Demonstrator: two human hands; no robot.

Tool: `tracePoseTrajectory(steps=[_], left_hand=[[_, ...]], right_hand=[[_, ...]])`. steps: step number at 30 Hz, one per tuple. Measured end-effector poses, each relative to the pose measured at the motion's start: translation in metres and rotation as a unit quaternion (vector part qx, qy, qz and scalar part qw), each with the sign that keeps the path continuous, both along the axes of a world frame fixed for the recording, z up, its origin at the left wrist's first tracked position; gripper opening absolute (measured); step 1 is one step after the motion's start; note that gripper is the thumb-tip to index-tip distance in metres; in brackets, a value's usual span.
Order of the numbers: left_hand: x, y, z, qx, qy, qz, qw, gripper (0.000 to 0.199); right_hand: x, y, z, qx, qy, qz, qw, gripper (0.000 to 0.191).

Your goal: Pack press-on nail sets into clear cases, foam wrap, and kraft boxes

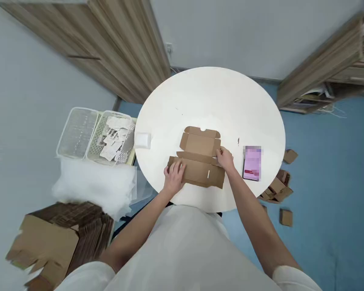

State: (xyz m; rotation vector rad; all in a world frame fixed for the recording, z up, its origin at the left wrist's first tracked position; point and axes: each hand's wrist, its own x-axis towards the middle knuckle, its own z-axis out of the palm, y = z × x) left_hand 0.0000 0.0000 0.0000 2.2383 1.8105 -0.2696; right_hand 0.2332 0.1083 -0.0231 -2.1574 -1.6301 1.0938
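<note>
An unfolded brown cardboard box (pixel 200 145) lies on the round white table (pixel 212 93), its upper part narrower than its lower part. My left hand (pixel 174 178) rests on the lower part's left end, with its fingers spread. At the right side, near the fold between the two parts, my right hand (pixel 225 157) has its fingers closed on the cardboard edge.
A phone (pixel 252 163) lies right on the table, a small white packet (pixel 142 140) left. Beyond the left edge are a basket of papers (pixel 113 137), an empty basket (pixel 78 133), white wrap (pixel 94 182) and stacked cardboard (pixel 48 242). Small boxes (pixel 286 217) sit on the floor at right.
</note>
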Motion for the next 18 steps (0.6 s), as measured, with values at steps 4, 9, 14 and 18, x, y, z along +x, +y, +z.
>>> tracePoseTrajectory(steps=[4,9,14,18], left_hand=[[0.004,0.009,0.006,-0.001,0.012,0.016,1.0,0.083],[0.004,0.025,0.008,-0.01,0.022,-0.018,1.0,0.1],[-0.003,0.04,0.006,-0.018,-0.009,-0.085,0.996,0.104],[-0.009,0.041,0.006,-0.02,-0.039,-0.092,0.995,0.1]], right_hand=[[-0.002,0.001,0.003,0.002,0.019,0.023,1.0,0.019],[-0.006,-0.008,0.012,-0.016,0.011,0.041,0.999,0.017],[-0.012,-0.021,0.018,-0.035,-0.026,0.042,0.998,0.019],[-0.021,-0.038,0.027,0.032,-0.102,0.04,0.993,0.031]])
